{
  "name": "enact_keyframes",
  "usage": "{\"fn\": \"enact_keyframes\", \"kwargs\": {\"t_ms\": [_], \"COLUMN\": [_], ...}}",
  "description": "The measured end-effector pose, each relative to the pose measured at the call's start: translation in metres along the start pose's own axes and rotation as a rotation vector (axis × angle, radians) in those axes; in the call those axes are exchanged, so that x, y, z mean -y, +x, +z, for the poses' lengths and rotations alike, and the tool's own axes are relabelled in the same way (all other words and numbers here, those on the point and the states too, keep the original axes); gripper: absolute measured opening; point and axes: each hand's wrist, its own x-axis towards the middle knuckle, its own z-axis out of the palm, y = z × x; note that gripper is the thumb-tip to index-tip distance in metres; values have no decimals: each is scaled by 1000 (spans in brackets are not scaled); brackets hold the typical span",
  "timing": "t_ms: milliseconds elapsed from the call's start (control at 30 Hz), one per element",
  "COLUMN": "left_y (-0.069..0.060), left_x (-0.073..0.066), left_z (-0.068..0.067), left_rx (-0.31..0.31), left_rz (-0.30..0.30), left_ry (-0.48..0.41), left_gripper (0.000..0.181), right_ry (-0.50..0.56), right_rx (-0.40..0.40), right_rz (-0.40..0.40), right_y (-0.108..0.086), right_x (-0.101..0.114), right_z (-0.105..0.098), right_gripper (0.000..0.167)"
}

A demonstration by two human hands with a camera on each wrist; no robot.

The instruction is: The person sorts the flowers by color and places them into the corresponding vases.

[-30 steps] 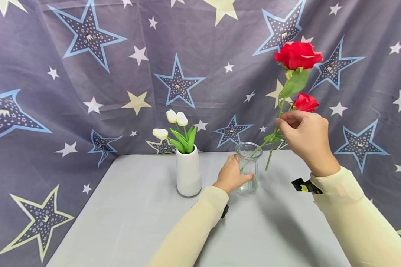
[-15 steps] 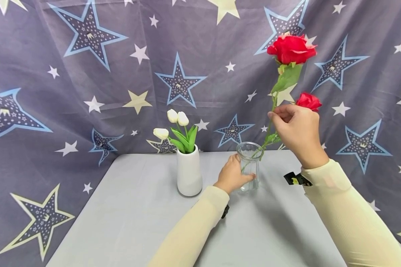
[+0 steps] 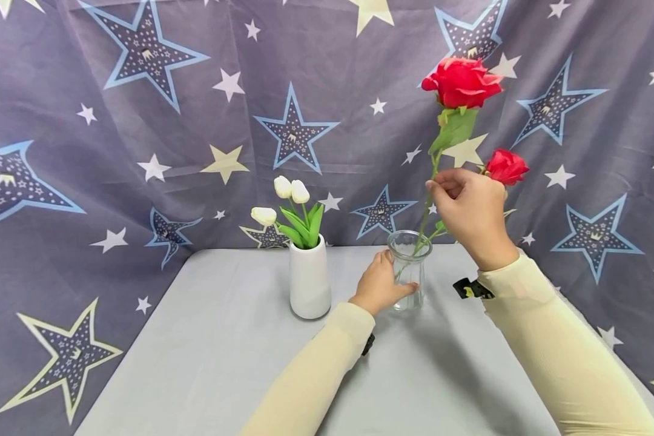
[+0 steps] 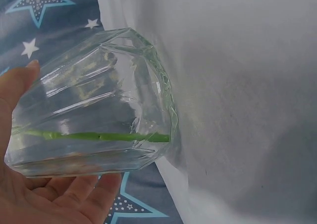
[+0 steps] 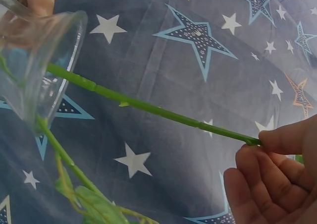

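Note:
In the head view my left hand [image 3: 381,284] grips a clear glass vase [image 3: 412,297] standing on the table. The left wrist view shows thumb and fingers around the faceted glass, one green stem [image 4: 99,136] reaching its base. Up and to the right, my right hand [image 3: 471,209] pinches the stem of a tall red rose [image 3: 461,83] between thumb and forefinger. That pinched stem [image 5: 143,106] runs to the vase mouth in the right wrist view; how far it enters is unclear. A smaller red rose [image 3: 507,167] leans right behind the hand, its leafy stem [image 5: 69,164] also meeting the vase.
A white vase [image 3: 309,284] with white tulips [image 3: 291,191] stands left of the glass vase. The pale grey table [image 3: 207,363] ends at the back against a grey star-patterned cloth [image 3: 191,121].
My right hand has moved left with the tall rose. Its stem's lower end has gone from beside the glass vase's right side to its mouth. The left hand stays on the vase.

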Motion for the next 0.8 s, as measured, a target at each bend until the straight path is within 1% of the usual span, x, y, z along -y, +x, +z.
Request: {"fn": "enact_keyframes", "kwargs": {"t_ms": [200, 367, 500, 633, 800], "left_y": [-3, -3, -4, -2, -1], "left_x": [-3, -4, -4, -3, -1], "left_z": [-4, -5, -4, -3, 0], "left_rx": [14, 12, 16, 21, 12], "left_rz": [-1, -3, 2, 2, -2], "left_ry": [5, 12, 7, 9, 20], "left_gripper": [93, 94, 94, 94, 95], "right_ry": [11, 8, 7, 5, -1], "right_rx": [8, 37, 60, 81, 118], "right_rz": [-8, 6, 17, 5, 10], "right_y": [-5, -10, -13, -17, -23], "right_x": [-4, -5, -6, -8, -10], "right_z": [9, 16, 20, 26, 34], "right_gripper": [16, 15, 15, 14, 13]}}
